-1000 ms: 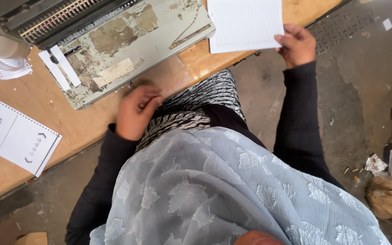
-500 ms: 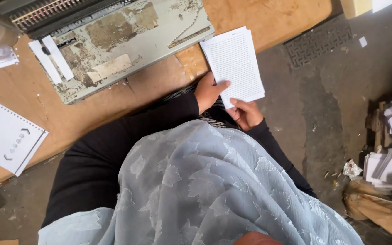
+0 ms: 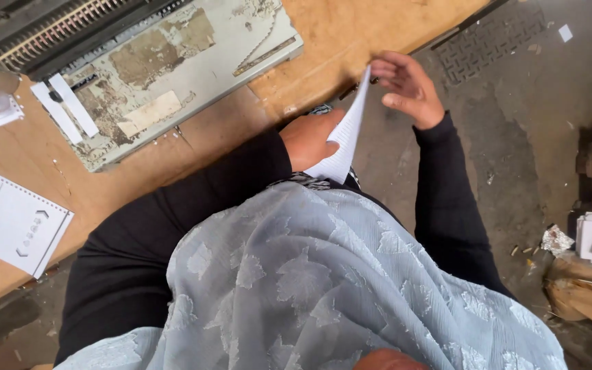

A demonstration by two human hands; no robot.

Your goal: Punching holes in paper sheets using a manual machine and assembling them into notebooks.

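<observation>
The left hand hides the lower part of the paper stack, and the picture's top edge cuts off the binding machine at the workbench's far edge.
</observation>
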